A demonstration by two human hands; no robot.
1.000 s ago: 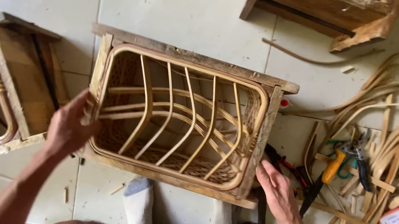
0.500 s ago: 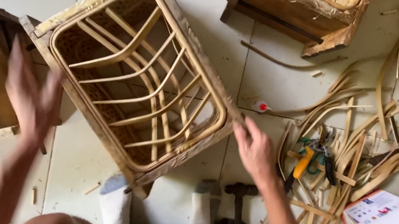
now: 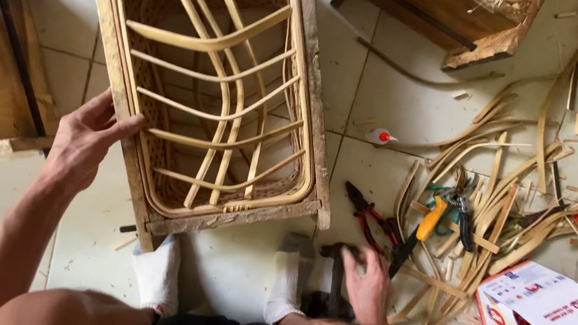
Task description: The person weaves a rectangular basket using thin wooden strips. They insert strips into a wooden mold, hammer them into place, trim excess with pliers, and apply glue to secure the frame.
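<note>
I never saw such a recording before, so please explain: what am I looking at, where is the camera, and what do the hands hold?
The one camera sits on a person's head and looks down at a tiled floor. The left hand rests on the side of a wooden frame with a rattan basket inside. The right hand reaches down onto a hammer near the feet. Nearby lie red pliers, a yellow-handled tool, rattan strips and a small glue bottle.
</note>
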